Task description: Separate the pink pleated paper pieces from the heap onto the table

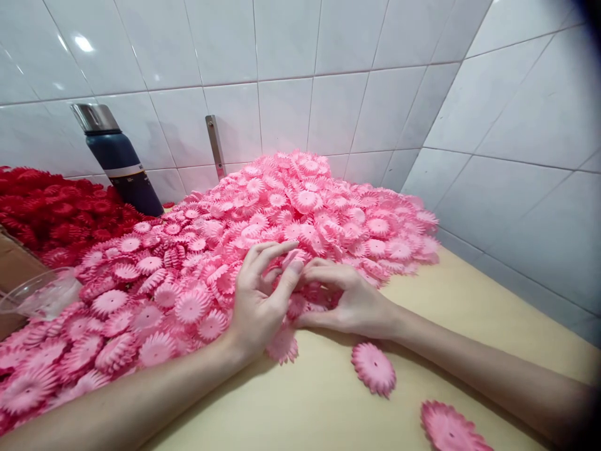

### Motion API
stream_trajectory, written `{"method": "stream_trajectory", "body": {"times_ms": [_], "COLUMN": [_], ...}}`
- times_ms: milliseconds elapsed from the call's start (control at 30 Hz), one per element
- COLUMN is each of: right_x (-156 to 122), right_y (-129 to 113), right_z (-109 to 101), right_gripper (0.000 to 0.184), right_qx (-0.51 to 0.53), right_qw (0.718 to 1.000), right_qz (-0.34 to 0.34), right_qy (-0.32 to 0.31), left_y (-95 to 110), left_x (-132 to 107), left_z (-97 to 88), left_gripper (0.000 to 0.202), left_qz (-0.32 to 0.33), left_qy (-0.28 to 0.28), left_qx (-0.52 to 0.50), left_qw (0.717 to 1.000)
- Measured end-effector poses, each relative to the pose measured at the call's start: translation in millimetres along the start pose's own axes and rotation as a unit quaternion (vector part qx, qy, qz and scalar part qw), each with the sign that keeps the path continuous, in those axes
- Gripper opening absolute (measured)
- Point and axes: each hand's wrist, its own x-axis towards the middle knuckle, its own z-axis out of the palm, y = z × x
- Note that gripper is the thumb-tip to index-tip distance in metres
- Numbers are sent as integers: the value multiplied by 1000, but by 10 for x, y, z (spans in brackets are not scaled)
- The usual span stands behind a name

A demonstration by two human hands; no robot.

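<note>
Pink petal discs (305,200) and a bottle (123,164) crowd the desk's (319,401) back edge; room opens along its right edge. Left hand (258,300): cannot tell its grip; right hand (350,307): thumb and fingers apart.

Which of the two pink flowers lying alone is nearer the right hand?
The fully visible flower; the farther flower is cut by the picture's bottom edge.

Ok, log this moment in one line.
left hand, right hand: close together, grip unclear | pink scalloped flower-shaped discs: heaped; two apart on pale-yellow tabletop

Dark blue bottle (123,168), metal strip (215,145), white tiled wall (286,44), brown cardboard (16,262)
</note>
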Motion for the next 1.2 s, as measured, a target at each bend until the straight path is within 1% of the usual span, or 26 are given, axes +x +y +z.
{"method": "stream_trajectory", "body": {"times_ms": [100,167,267,367,433,500,533,567,600,667,700,733,800,900,1000,1067,1133,1200], "right_x": [-2,1,12,20,23,24,24,24,24,23,22,22,23,26,31,34,36,34], "right_y": [-8,-2,27,61,78,90,96,103,109,122,127,130,129,117,102,96,93,90], "right_z": [-4,-20,-49,-62,-60,-54,-51,-49,-49,-52,-56,-60,-69,-76,-71,-64,-57,-53], "right_gripper": [19,20,20,21,24,25,25,25,25,24,24,23,23,24,23,22,21,22], "right_qx": [73,122,164,197,209,208,204,198,194,188,185,180,167,146,131,133,144,162], "right_qw": [995,987,978,965,957,956,957,959,961,963,965,966,970,975,980,982,980,974], "right_qz": [68,93,98,131,154,160,157,153,147,138,134,130,123,112,94,86,86,98], "right_qy": [25,54,88,113,127,133,134,134,134,133,132,131,130,125,113,106,109,124], "left_y": [5,10,15,22,32,44,47,47,43,23,9,-6,-27,-35,-32,-34,-40,-49], "left_x": [-9,-36,-96,-154,-177,-182,-178,-170,-157,-120,-100,-80,-47,-28,-33,-37,-34,-21], "left_z": [-2,-3,-10,-32,-53,-67,-69,-65,-57,-31,-18,-7,4,-1,-6,0,9,19], "left_gripper": [16,16,24,37,45,51,49,44,38,25,24,23,20,16,18,21,25,26], "left_qz": [-5,8,69,125,121,90,71,53,38,6,-7,-22,-44,-60,-75,-86,-92,-102], "left_qy": [-2,-13,-55,-94,-134,-187,-204,-203,-186,-112,-85,-70,-70,-90,-111,-120,-116,-97], "left_qx": [-7,-45,-96,-102,-125,-159,-168,-167,-157,-109,-84,-63,-39,-29,-41,-67,-95,-116], "left_qw": [1000,999,991,982,976,965,962,963,969,988,993,995,996,994,990,987,984,983]}}
